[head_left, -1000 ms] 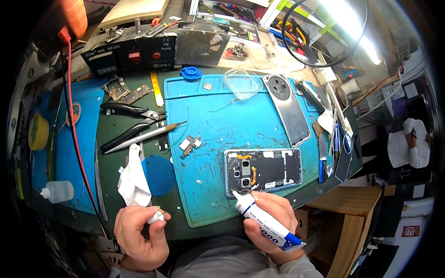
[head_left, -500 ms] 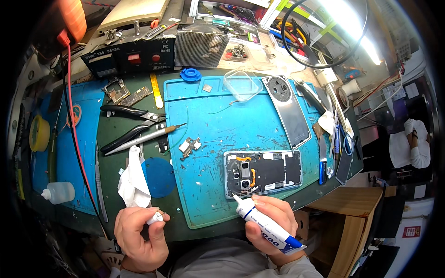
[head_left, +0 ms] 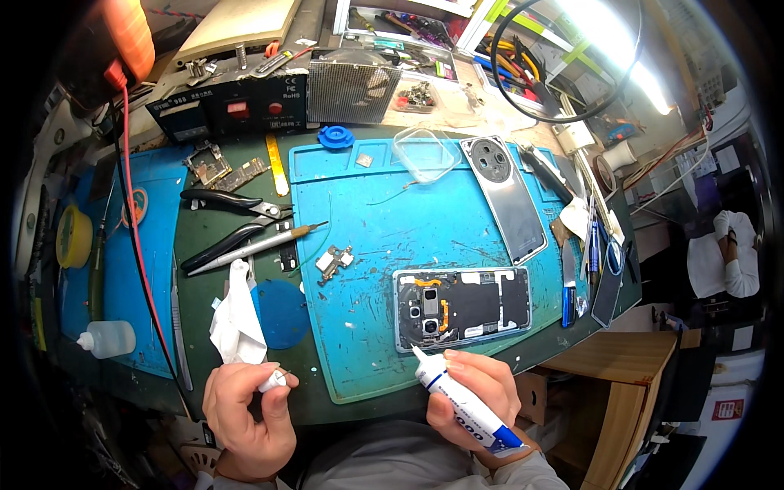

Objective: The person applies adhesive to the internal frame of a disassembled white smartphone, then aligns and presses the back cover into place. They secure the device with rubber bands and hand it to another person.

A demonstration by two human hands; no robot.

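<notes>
My left hand [head_left: 247,416] pinches a small white cap [head_left: 272,380] with a thin pin, beside a crumpled white cloth [head_left: 236,319]. My right hand [head_left: 476,392] grips a white and blue glue tube [head_left: 463,400], its uncapped nozzle pointing up at the lower left corner of an opened phone [head_left: 464,304]; whether it touches cannot be told. The phone lies on a blue mat [head_left: 351,310], its dark insides, camera modules and orange flex cables showing. A separate back panel [head_left: 513,211] with a round camera housing lies above it, and a small circuit part [head_left: 333,261] lies to its left.
Pliers [head_left: 220,252], a silver pen-like tool [head_left: 245,250], a squeeze bottle [head_left: 107,339], a clear lid [head_left: 425,153] and tools [head_left: 589,258] surround the work. A black machine [head_left: 225,109] stands behind. A person [head_left: 721,253] in white is at far right; a wooden cabinet [head_left: 616,367] stands below.
My right hand and the tube have moved very slightly down and left. The view has shifted a little, so the bench sits slightly lower. My left hand still holds the cap.
</notes>
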